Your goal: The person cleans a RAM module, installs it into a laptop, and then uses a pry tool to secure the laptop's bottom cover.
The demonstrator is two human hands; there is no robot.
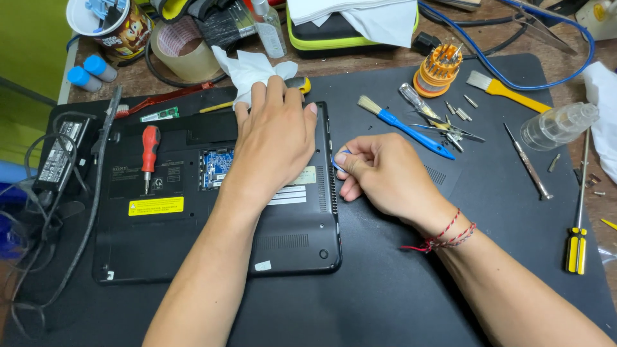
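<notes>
Laptop [193, 212], black, lies underside up on the dark mat [398, 289] covering the bench. Left hand [273, 141] rests flat on its base, fingers together, palm down. Right hand [382, 173] sits at the laptop's right edge, fingers pinching a small blue pick [339, 160] against the seam. A yellow rectangular label [155, 205] sits near the laptop's left side, white labels [289, 194] beside the left wrist. A red screwdriver [150, 151] lies on the base.
</notes>
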